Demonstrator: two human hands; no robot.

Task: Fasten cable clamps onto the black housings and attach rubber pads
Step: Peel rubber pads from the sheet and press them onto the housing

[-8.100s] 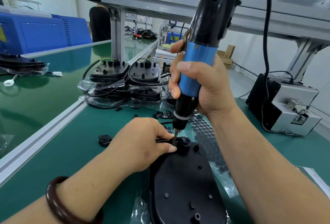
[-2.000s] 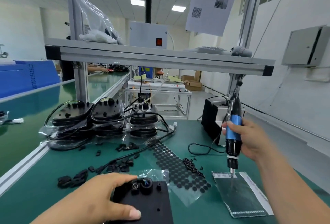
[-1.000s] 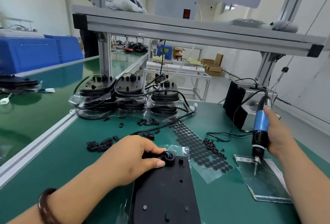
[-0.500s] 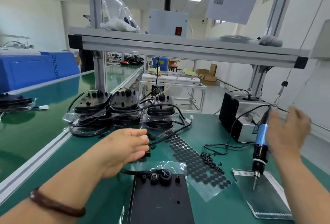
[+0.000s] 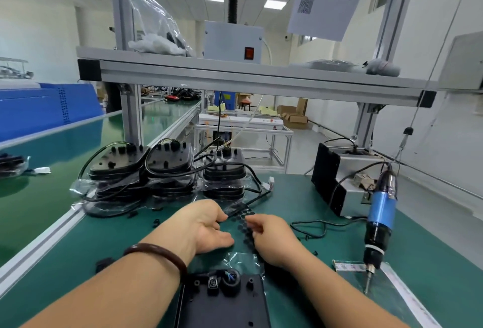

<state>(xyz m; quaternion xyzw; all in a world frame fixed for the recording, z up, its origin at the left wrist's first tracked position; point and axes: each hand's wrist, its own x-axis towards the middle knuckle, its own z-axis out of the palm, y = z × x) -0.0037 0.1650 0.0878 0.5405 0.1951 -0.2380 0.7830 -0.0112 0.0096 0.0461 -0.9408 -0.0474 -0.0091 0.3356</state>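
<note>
1. Reaching forward over the green bench (image 5: 78,262), both forearms pass either side of the black housing (image 5: 222,304) at the near edge. The left wrist wears a dark bracelet (image 5: 156,254).
2. The left hand (image 5: 206,225) is turned palm inward. Its fingers are loosely straight and spread from the thumb, with the tips at the left edge of the pad sheet (image 5: 244,219).
3. The right hand (image 5: 273,240) bends its fingers onto that sheet; blur hides whether they pinch a pad.
4. Half a second earlier the right hand was up beside the screwdriver (image 5: 380,223) and the left hovered above the bench. Now both are down at the sheet, and the screwdriver hangs alone, bit over a clear bag (image 5: 392,299).
5. The sheet of round black rubber pads lies between the two hands, just beyond the housing, which neither hand touches.
</note>
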